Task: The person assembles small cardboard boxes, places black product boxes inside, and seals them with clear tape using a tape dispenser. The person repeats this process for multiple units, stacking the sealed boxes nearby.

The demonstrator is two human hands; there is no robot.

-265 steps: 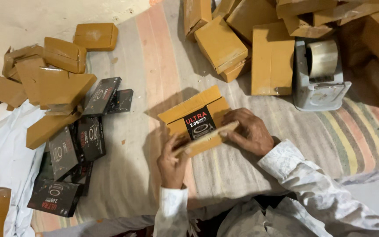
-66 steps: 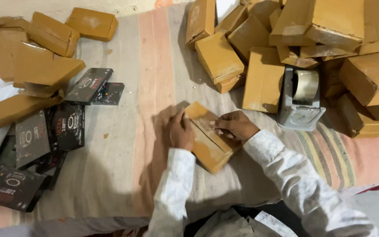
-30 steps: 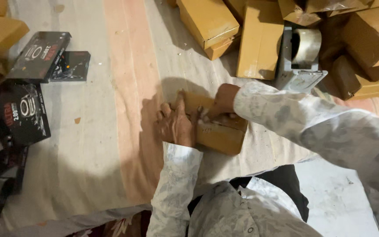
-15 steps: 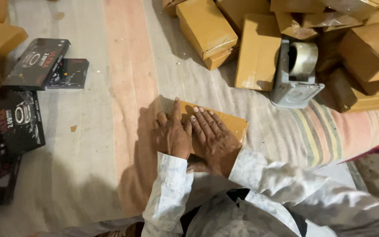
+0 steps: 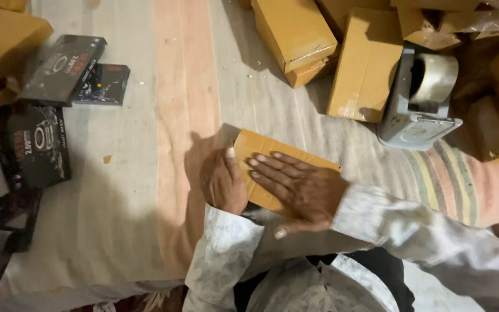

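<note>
We press our right hand (image 5: 304,190) flat, fingers spread, on the brown cardboard box (image 5: 261,151) lying on the striped cloth (image 5: 145,173), left hand (image 5: 223,182) cupping its near edge, so we rub evenly outward, neither grip closed around anything.

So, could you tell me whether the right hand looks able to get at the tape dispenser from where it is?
Probably yes: the right hand lies flat on the brown box, and only bare cloth separates it from the tape dispenser.

Tan cardboard box (image 5: 264,149): closed, lying flat on the striped cloth, centre of scene, slightly skewed, near edge covered, far-left corner showing. Flat brown top, no print visible.
</note>
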